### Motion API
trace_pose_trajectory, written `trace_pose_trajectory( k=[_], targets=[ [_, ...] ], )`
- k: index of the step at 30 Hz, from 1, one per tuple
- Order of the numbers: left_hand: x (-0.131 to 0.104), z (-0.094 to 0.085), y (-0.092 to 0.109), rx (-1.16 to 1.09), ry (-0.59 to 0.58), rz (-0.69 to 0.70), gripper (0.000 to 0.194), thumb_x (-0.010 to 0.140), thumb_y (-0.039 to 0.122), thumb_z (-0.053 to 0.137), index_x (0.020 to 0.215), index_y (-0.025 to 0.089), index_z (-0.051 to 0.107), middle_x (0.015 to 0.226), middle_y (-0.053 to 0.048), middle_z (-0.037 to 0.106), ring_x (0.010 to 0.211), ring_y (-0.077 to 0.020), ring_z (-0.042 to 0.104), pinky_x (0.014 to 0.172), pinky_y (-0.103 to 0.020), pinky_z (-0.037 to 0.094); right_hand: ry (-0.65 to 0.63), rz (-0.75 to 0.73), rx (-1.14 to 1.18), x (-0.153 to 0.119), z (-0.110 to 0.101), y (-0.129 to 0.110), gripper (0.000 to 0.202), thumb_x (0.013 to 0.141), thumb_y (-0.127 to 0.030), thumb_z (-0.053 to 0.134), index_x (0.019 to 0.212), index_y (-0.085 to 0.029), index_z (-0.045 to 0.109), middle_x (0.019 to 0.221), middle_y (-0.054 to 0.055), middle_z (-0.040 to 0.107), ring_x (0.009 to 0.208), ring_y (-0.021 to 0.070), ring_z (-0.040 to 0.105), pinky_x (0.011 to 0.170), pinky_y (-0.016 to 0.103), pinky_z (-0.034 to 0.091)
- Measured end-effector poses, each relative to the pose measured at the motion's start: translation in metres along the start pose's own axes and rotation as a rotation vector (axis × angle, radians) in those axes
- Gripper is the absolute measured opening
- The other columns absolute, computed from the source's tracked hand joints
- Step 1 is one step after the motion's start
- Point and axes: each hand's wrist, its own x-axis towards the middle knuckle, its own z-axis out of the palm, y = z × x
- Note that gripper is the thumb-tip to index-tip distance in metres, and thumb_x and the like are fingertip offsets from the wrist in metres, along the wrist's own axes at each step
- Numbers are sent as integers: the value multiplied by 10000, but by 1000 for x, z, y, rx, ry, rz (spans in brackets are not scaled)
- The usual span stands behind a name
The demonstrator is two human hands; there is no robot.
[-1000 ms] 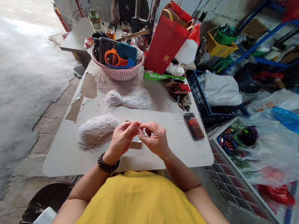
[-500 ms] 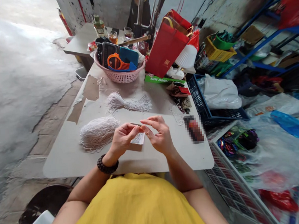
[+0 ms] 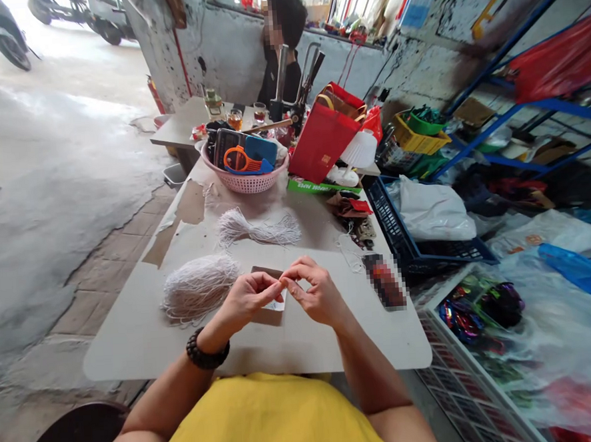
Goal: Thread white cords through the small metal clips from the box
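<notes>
The left hand (image 3: 253, 300) and right hand (image 3: 317, 293) are both pinched, tips meeting; what is between, I cannot tell. Just left of the left hand lies a white cord bundle (image 3: 197, 288), probably light, soft, best taken around its middle.

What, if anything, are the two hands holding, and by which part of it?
It cannot be told: the left hand and right hand are pinched close together, but anything between them is too small to make out.
</notes>
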Motion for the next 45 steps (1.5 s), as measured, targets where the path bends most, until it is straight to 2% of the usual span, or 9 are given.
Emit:
trace_pose_trajectory(
  k=[6, 14, 21, 28, 31, 34, 38, 42, 45],
  targets=[
    [-1, 2, 6, -38, 14, -1, 363, 655, 506, 787, 674, 159, 685, 583, -6, 633, 540, -107, 511, 538, -225, 411, 155, 15, 68, -6, 11, 7, 138, 909, -258, 563, 817, -198, 646, 792, 33, 609, 734, 149, 577, 642, 269, 483],
    [-5, -4, 6, 251, 52, 38, 252, 668, 403, 756, 640, 157, 707, 557, -27, 652, 501, -106, 472, 477, -219, 334, -103, -119, -298, -13, 0, 10, 239, 935, -281, 589, 1163, -258, 657, 1042, 71, 684, 972, 194, 610, 864, 363, 396],
    [-6, -9, 5, 300, -55, -16, 301, 703, 450, 719, 623, 160, 706, 525, -28, 653, 457, -101, 468, 433, -209, 291, -146, -219, -516, -16, 1, 3, 156, 936, -153, 572, 956, -226, 708, 815, 24, 714, 803, 158, 581, 794, 351, 267],
    [-6, -15, 4, 316, -124, -88, 323, 711, 460, 713, 620, 151, 697, 498, -9, 617, 437, -86, 409, 429, -211, 251, -196, -227, -559, -16, 3, 0, 172, 923, -134, 563, 829, -189, 696, 727, 27, 686, 740, 148, 560, 773, 355, 265],
    [-6, -18, 8, 297, -179, -97, 326, 709, 469, 724, 651, 149, 695, 530, -15, 632, 467, -97, 453, 455, -215, 294, -179, -168, -417, -15, 2, 4, 181, 905, -156, 572, 772, -182, 692, 720, 36, 684, 735, 153, 580, 771, 356, 314],
    [-6, -19, 12, 233, -168, -30, 342, 703, 489, 741, 687, 152, 687, 584, -23, 652, 534, -116, 517, 514, -225, 369, -122, -12, 28, -15, 7, 11, 224, 903, -330, 612, 754, -193, 709, 705, 33, 679, 680, 152, 596, 699, 324, 406],
    [-8, -12, 7, 105, -93, 30, 386, 695, 531, 751, 693, 155, 661, 600, -19, 640, 568, -122, 538, 560, -235, 407, 79, 109, 465, -19, 26, 22, 352, 839, -543, 644, 785, -210, 746, 639, 9, 637, 567, 138, 554, 535, 283, 419],
    [-12, -5, 3, 30, -75, -14, 413, 686, 558, 749, 740, 157, 663, 634, -21, 647, 549, -109, 497, 506, -219, 352, 305, -147, 74, -24, 37, 25, 186, 909, -367, 614, 902, -251, 760, 659, -5, 672, 638, 132, 548, 669, 321, 393],
    [-13, -9, 3, 52, -100, -87, 426, 669, 561, 756, 775, 153, 690, 676, -19, 645, 524, -81, 424, 477, -209, 297, 318, -378, -375, -26, 30, 25, 167, 908, -239, 606, 1020, -268, 727, 702, -25, 694, 707, 131, 548, 762, 363, 315]
  ],
)
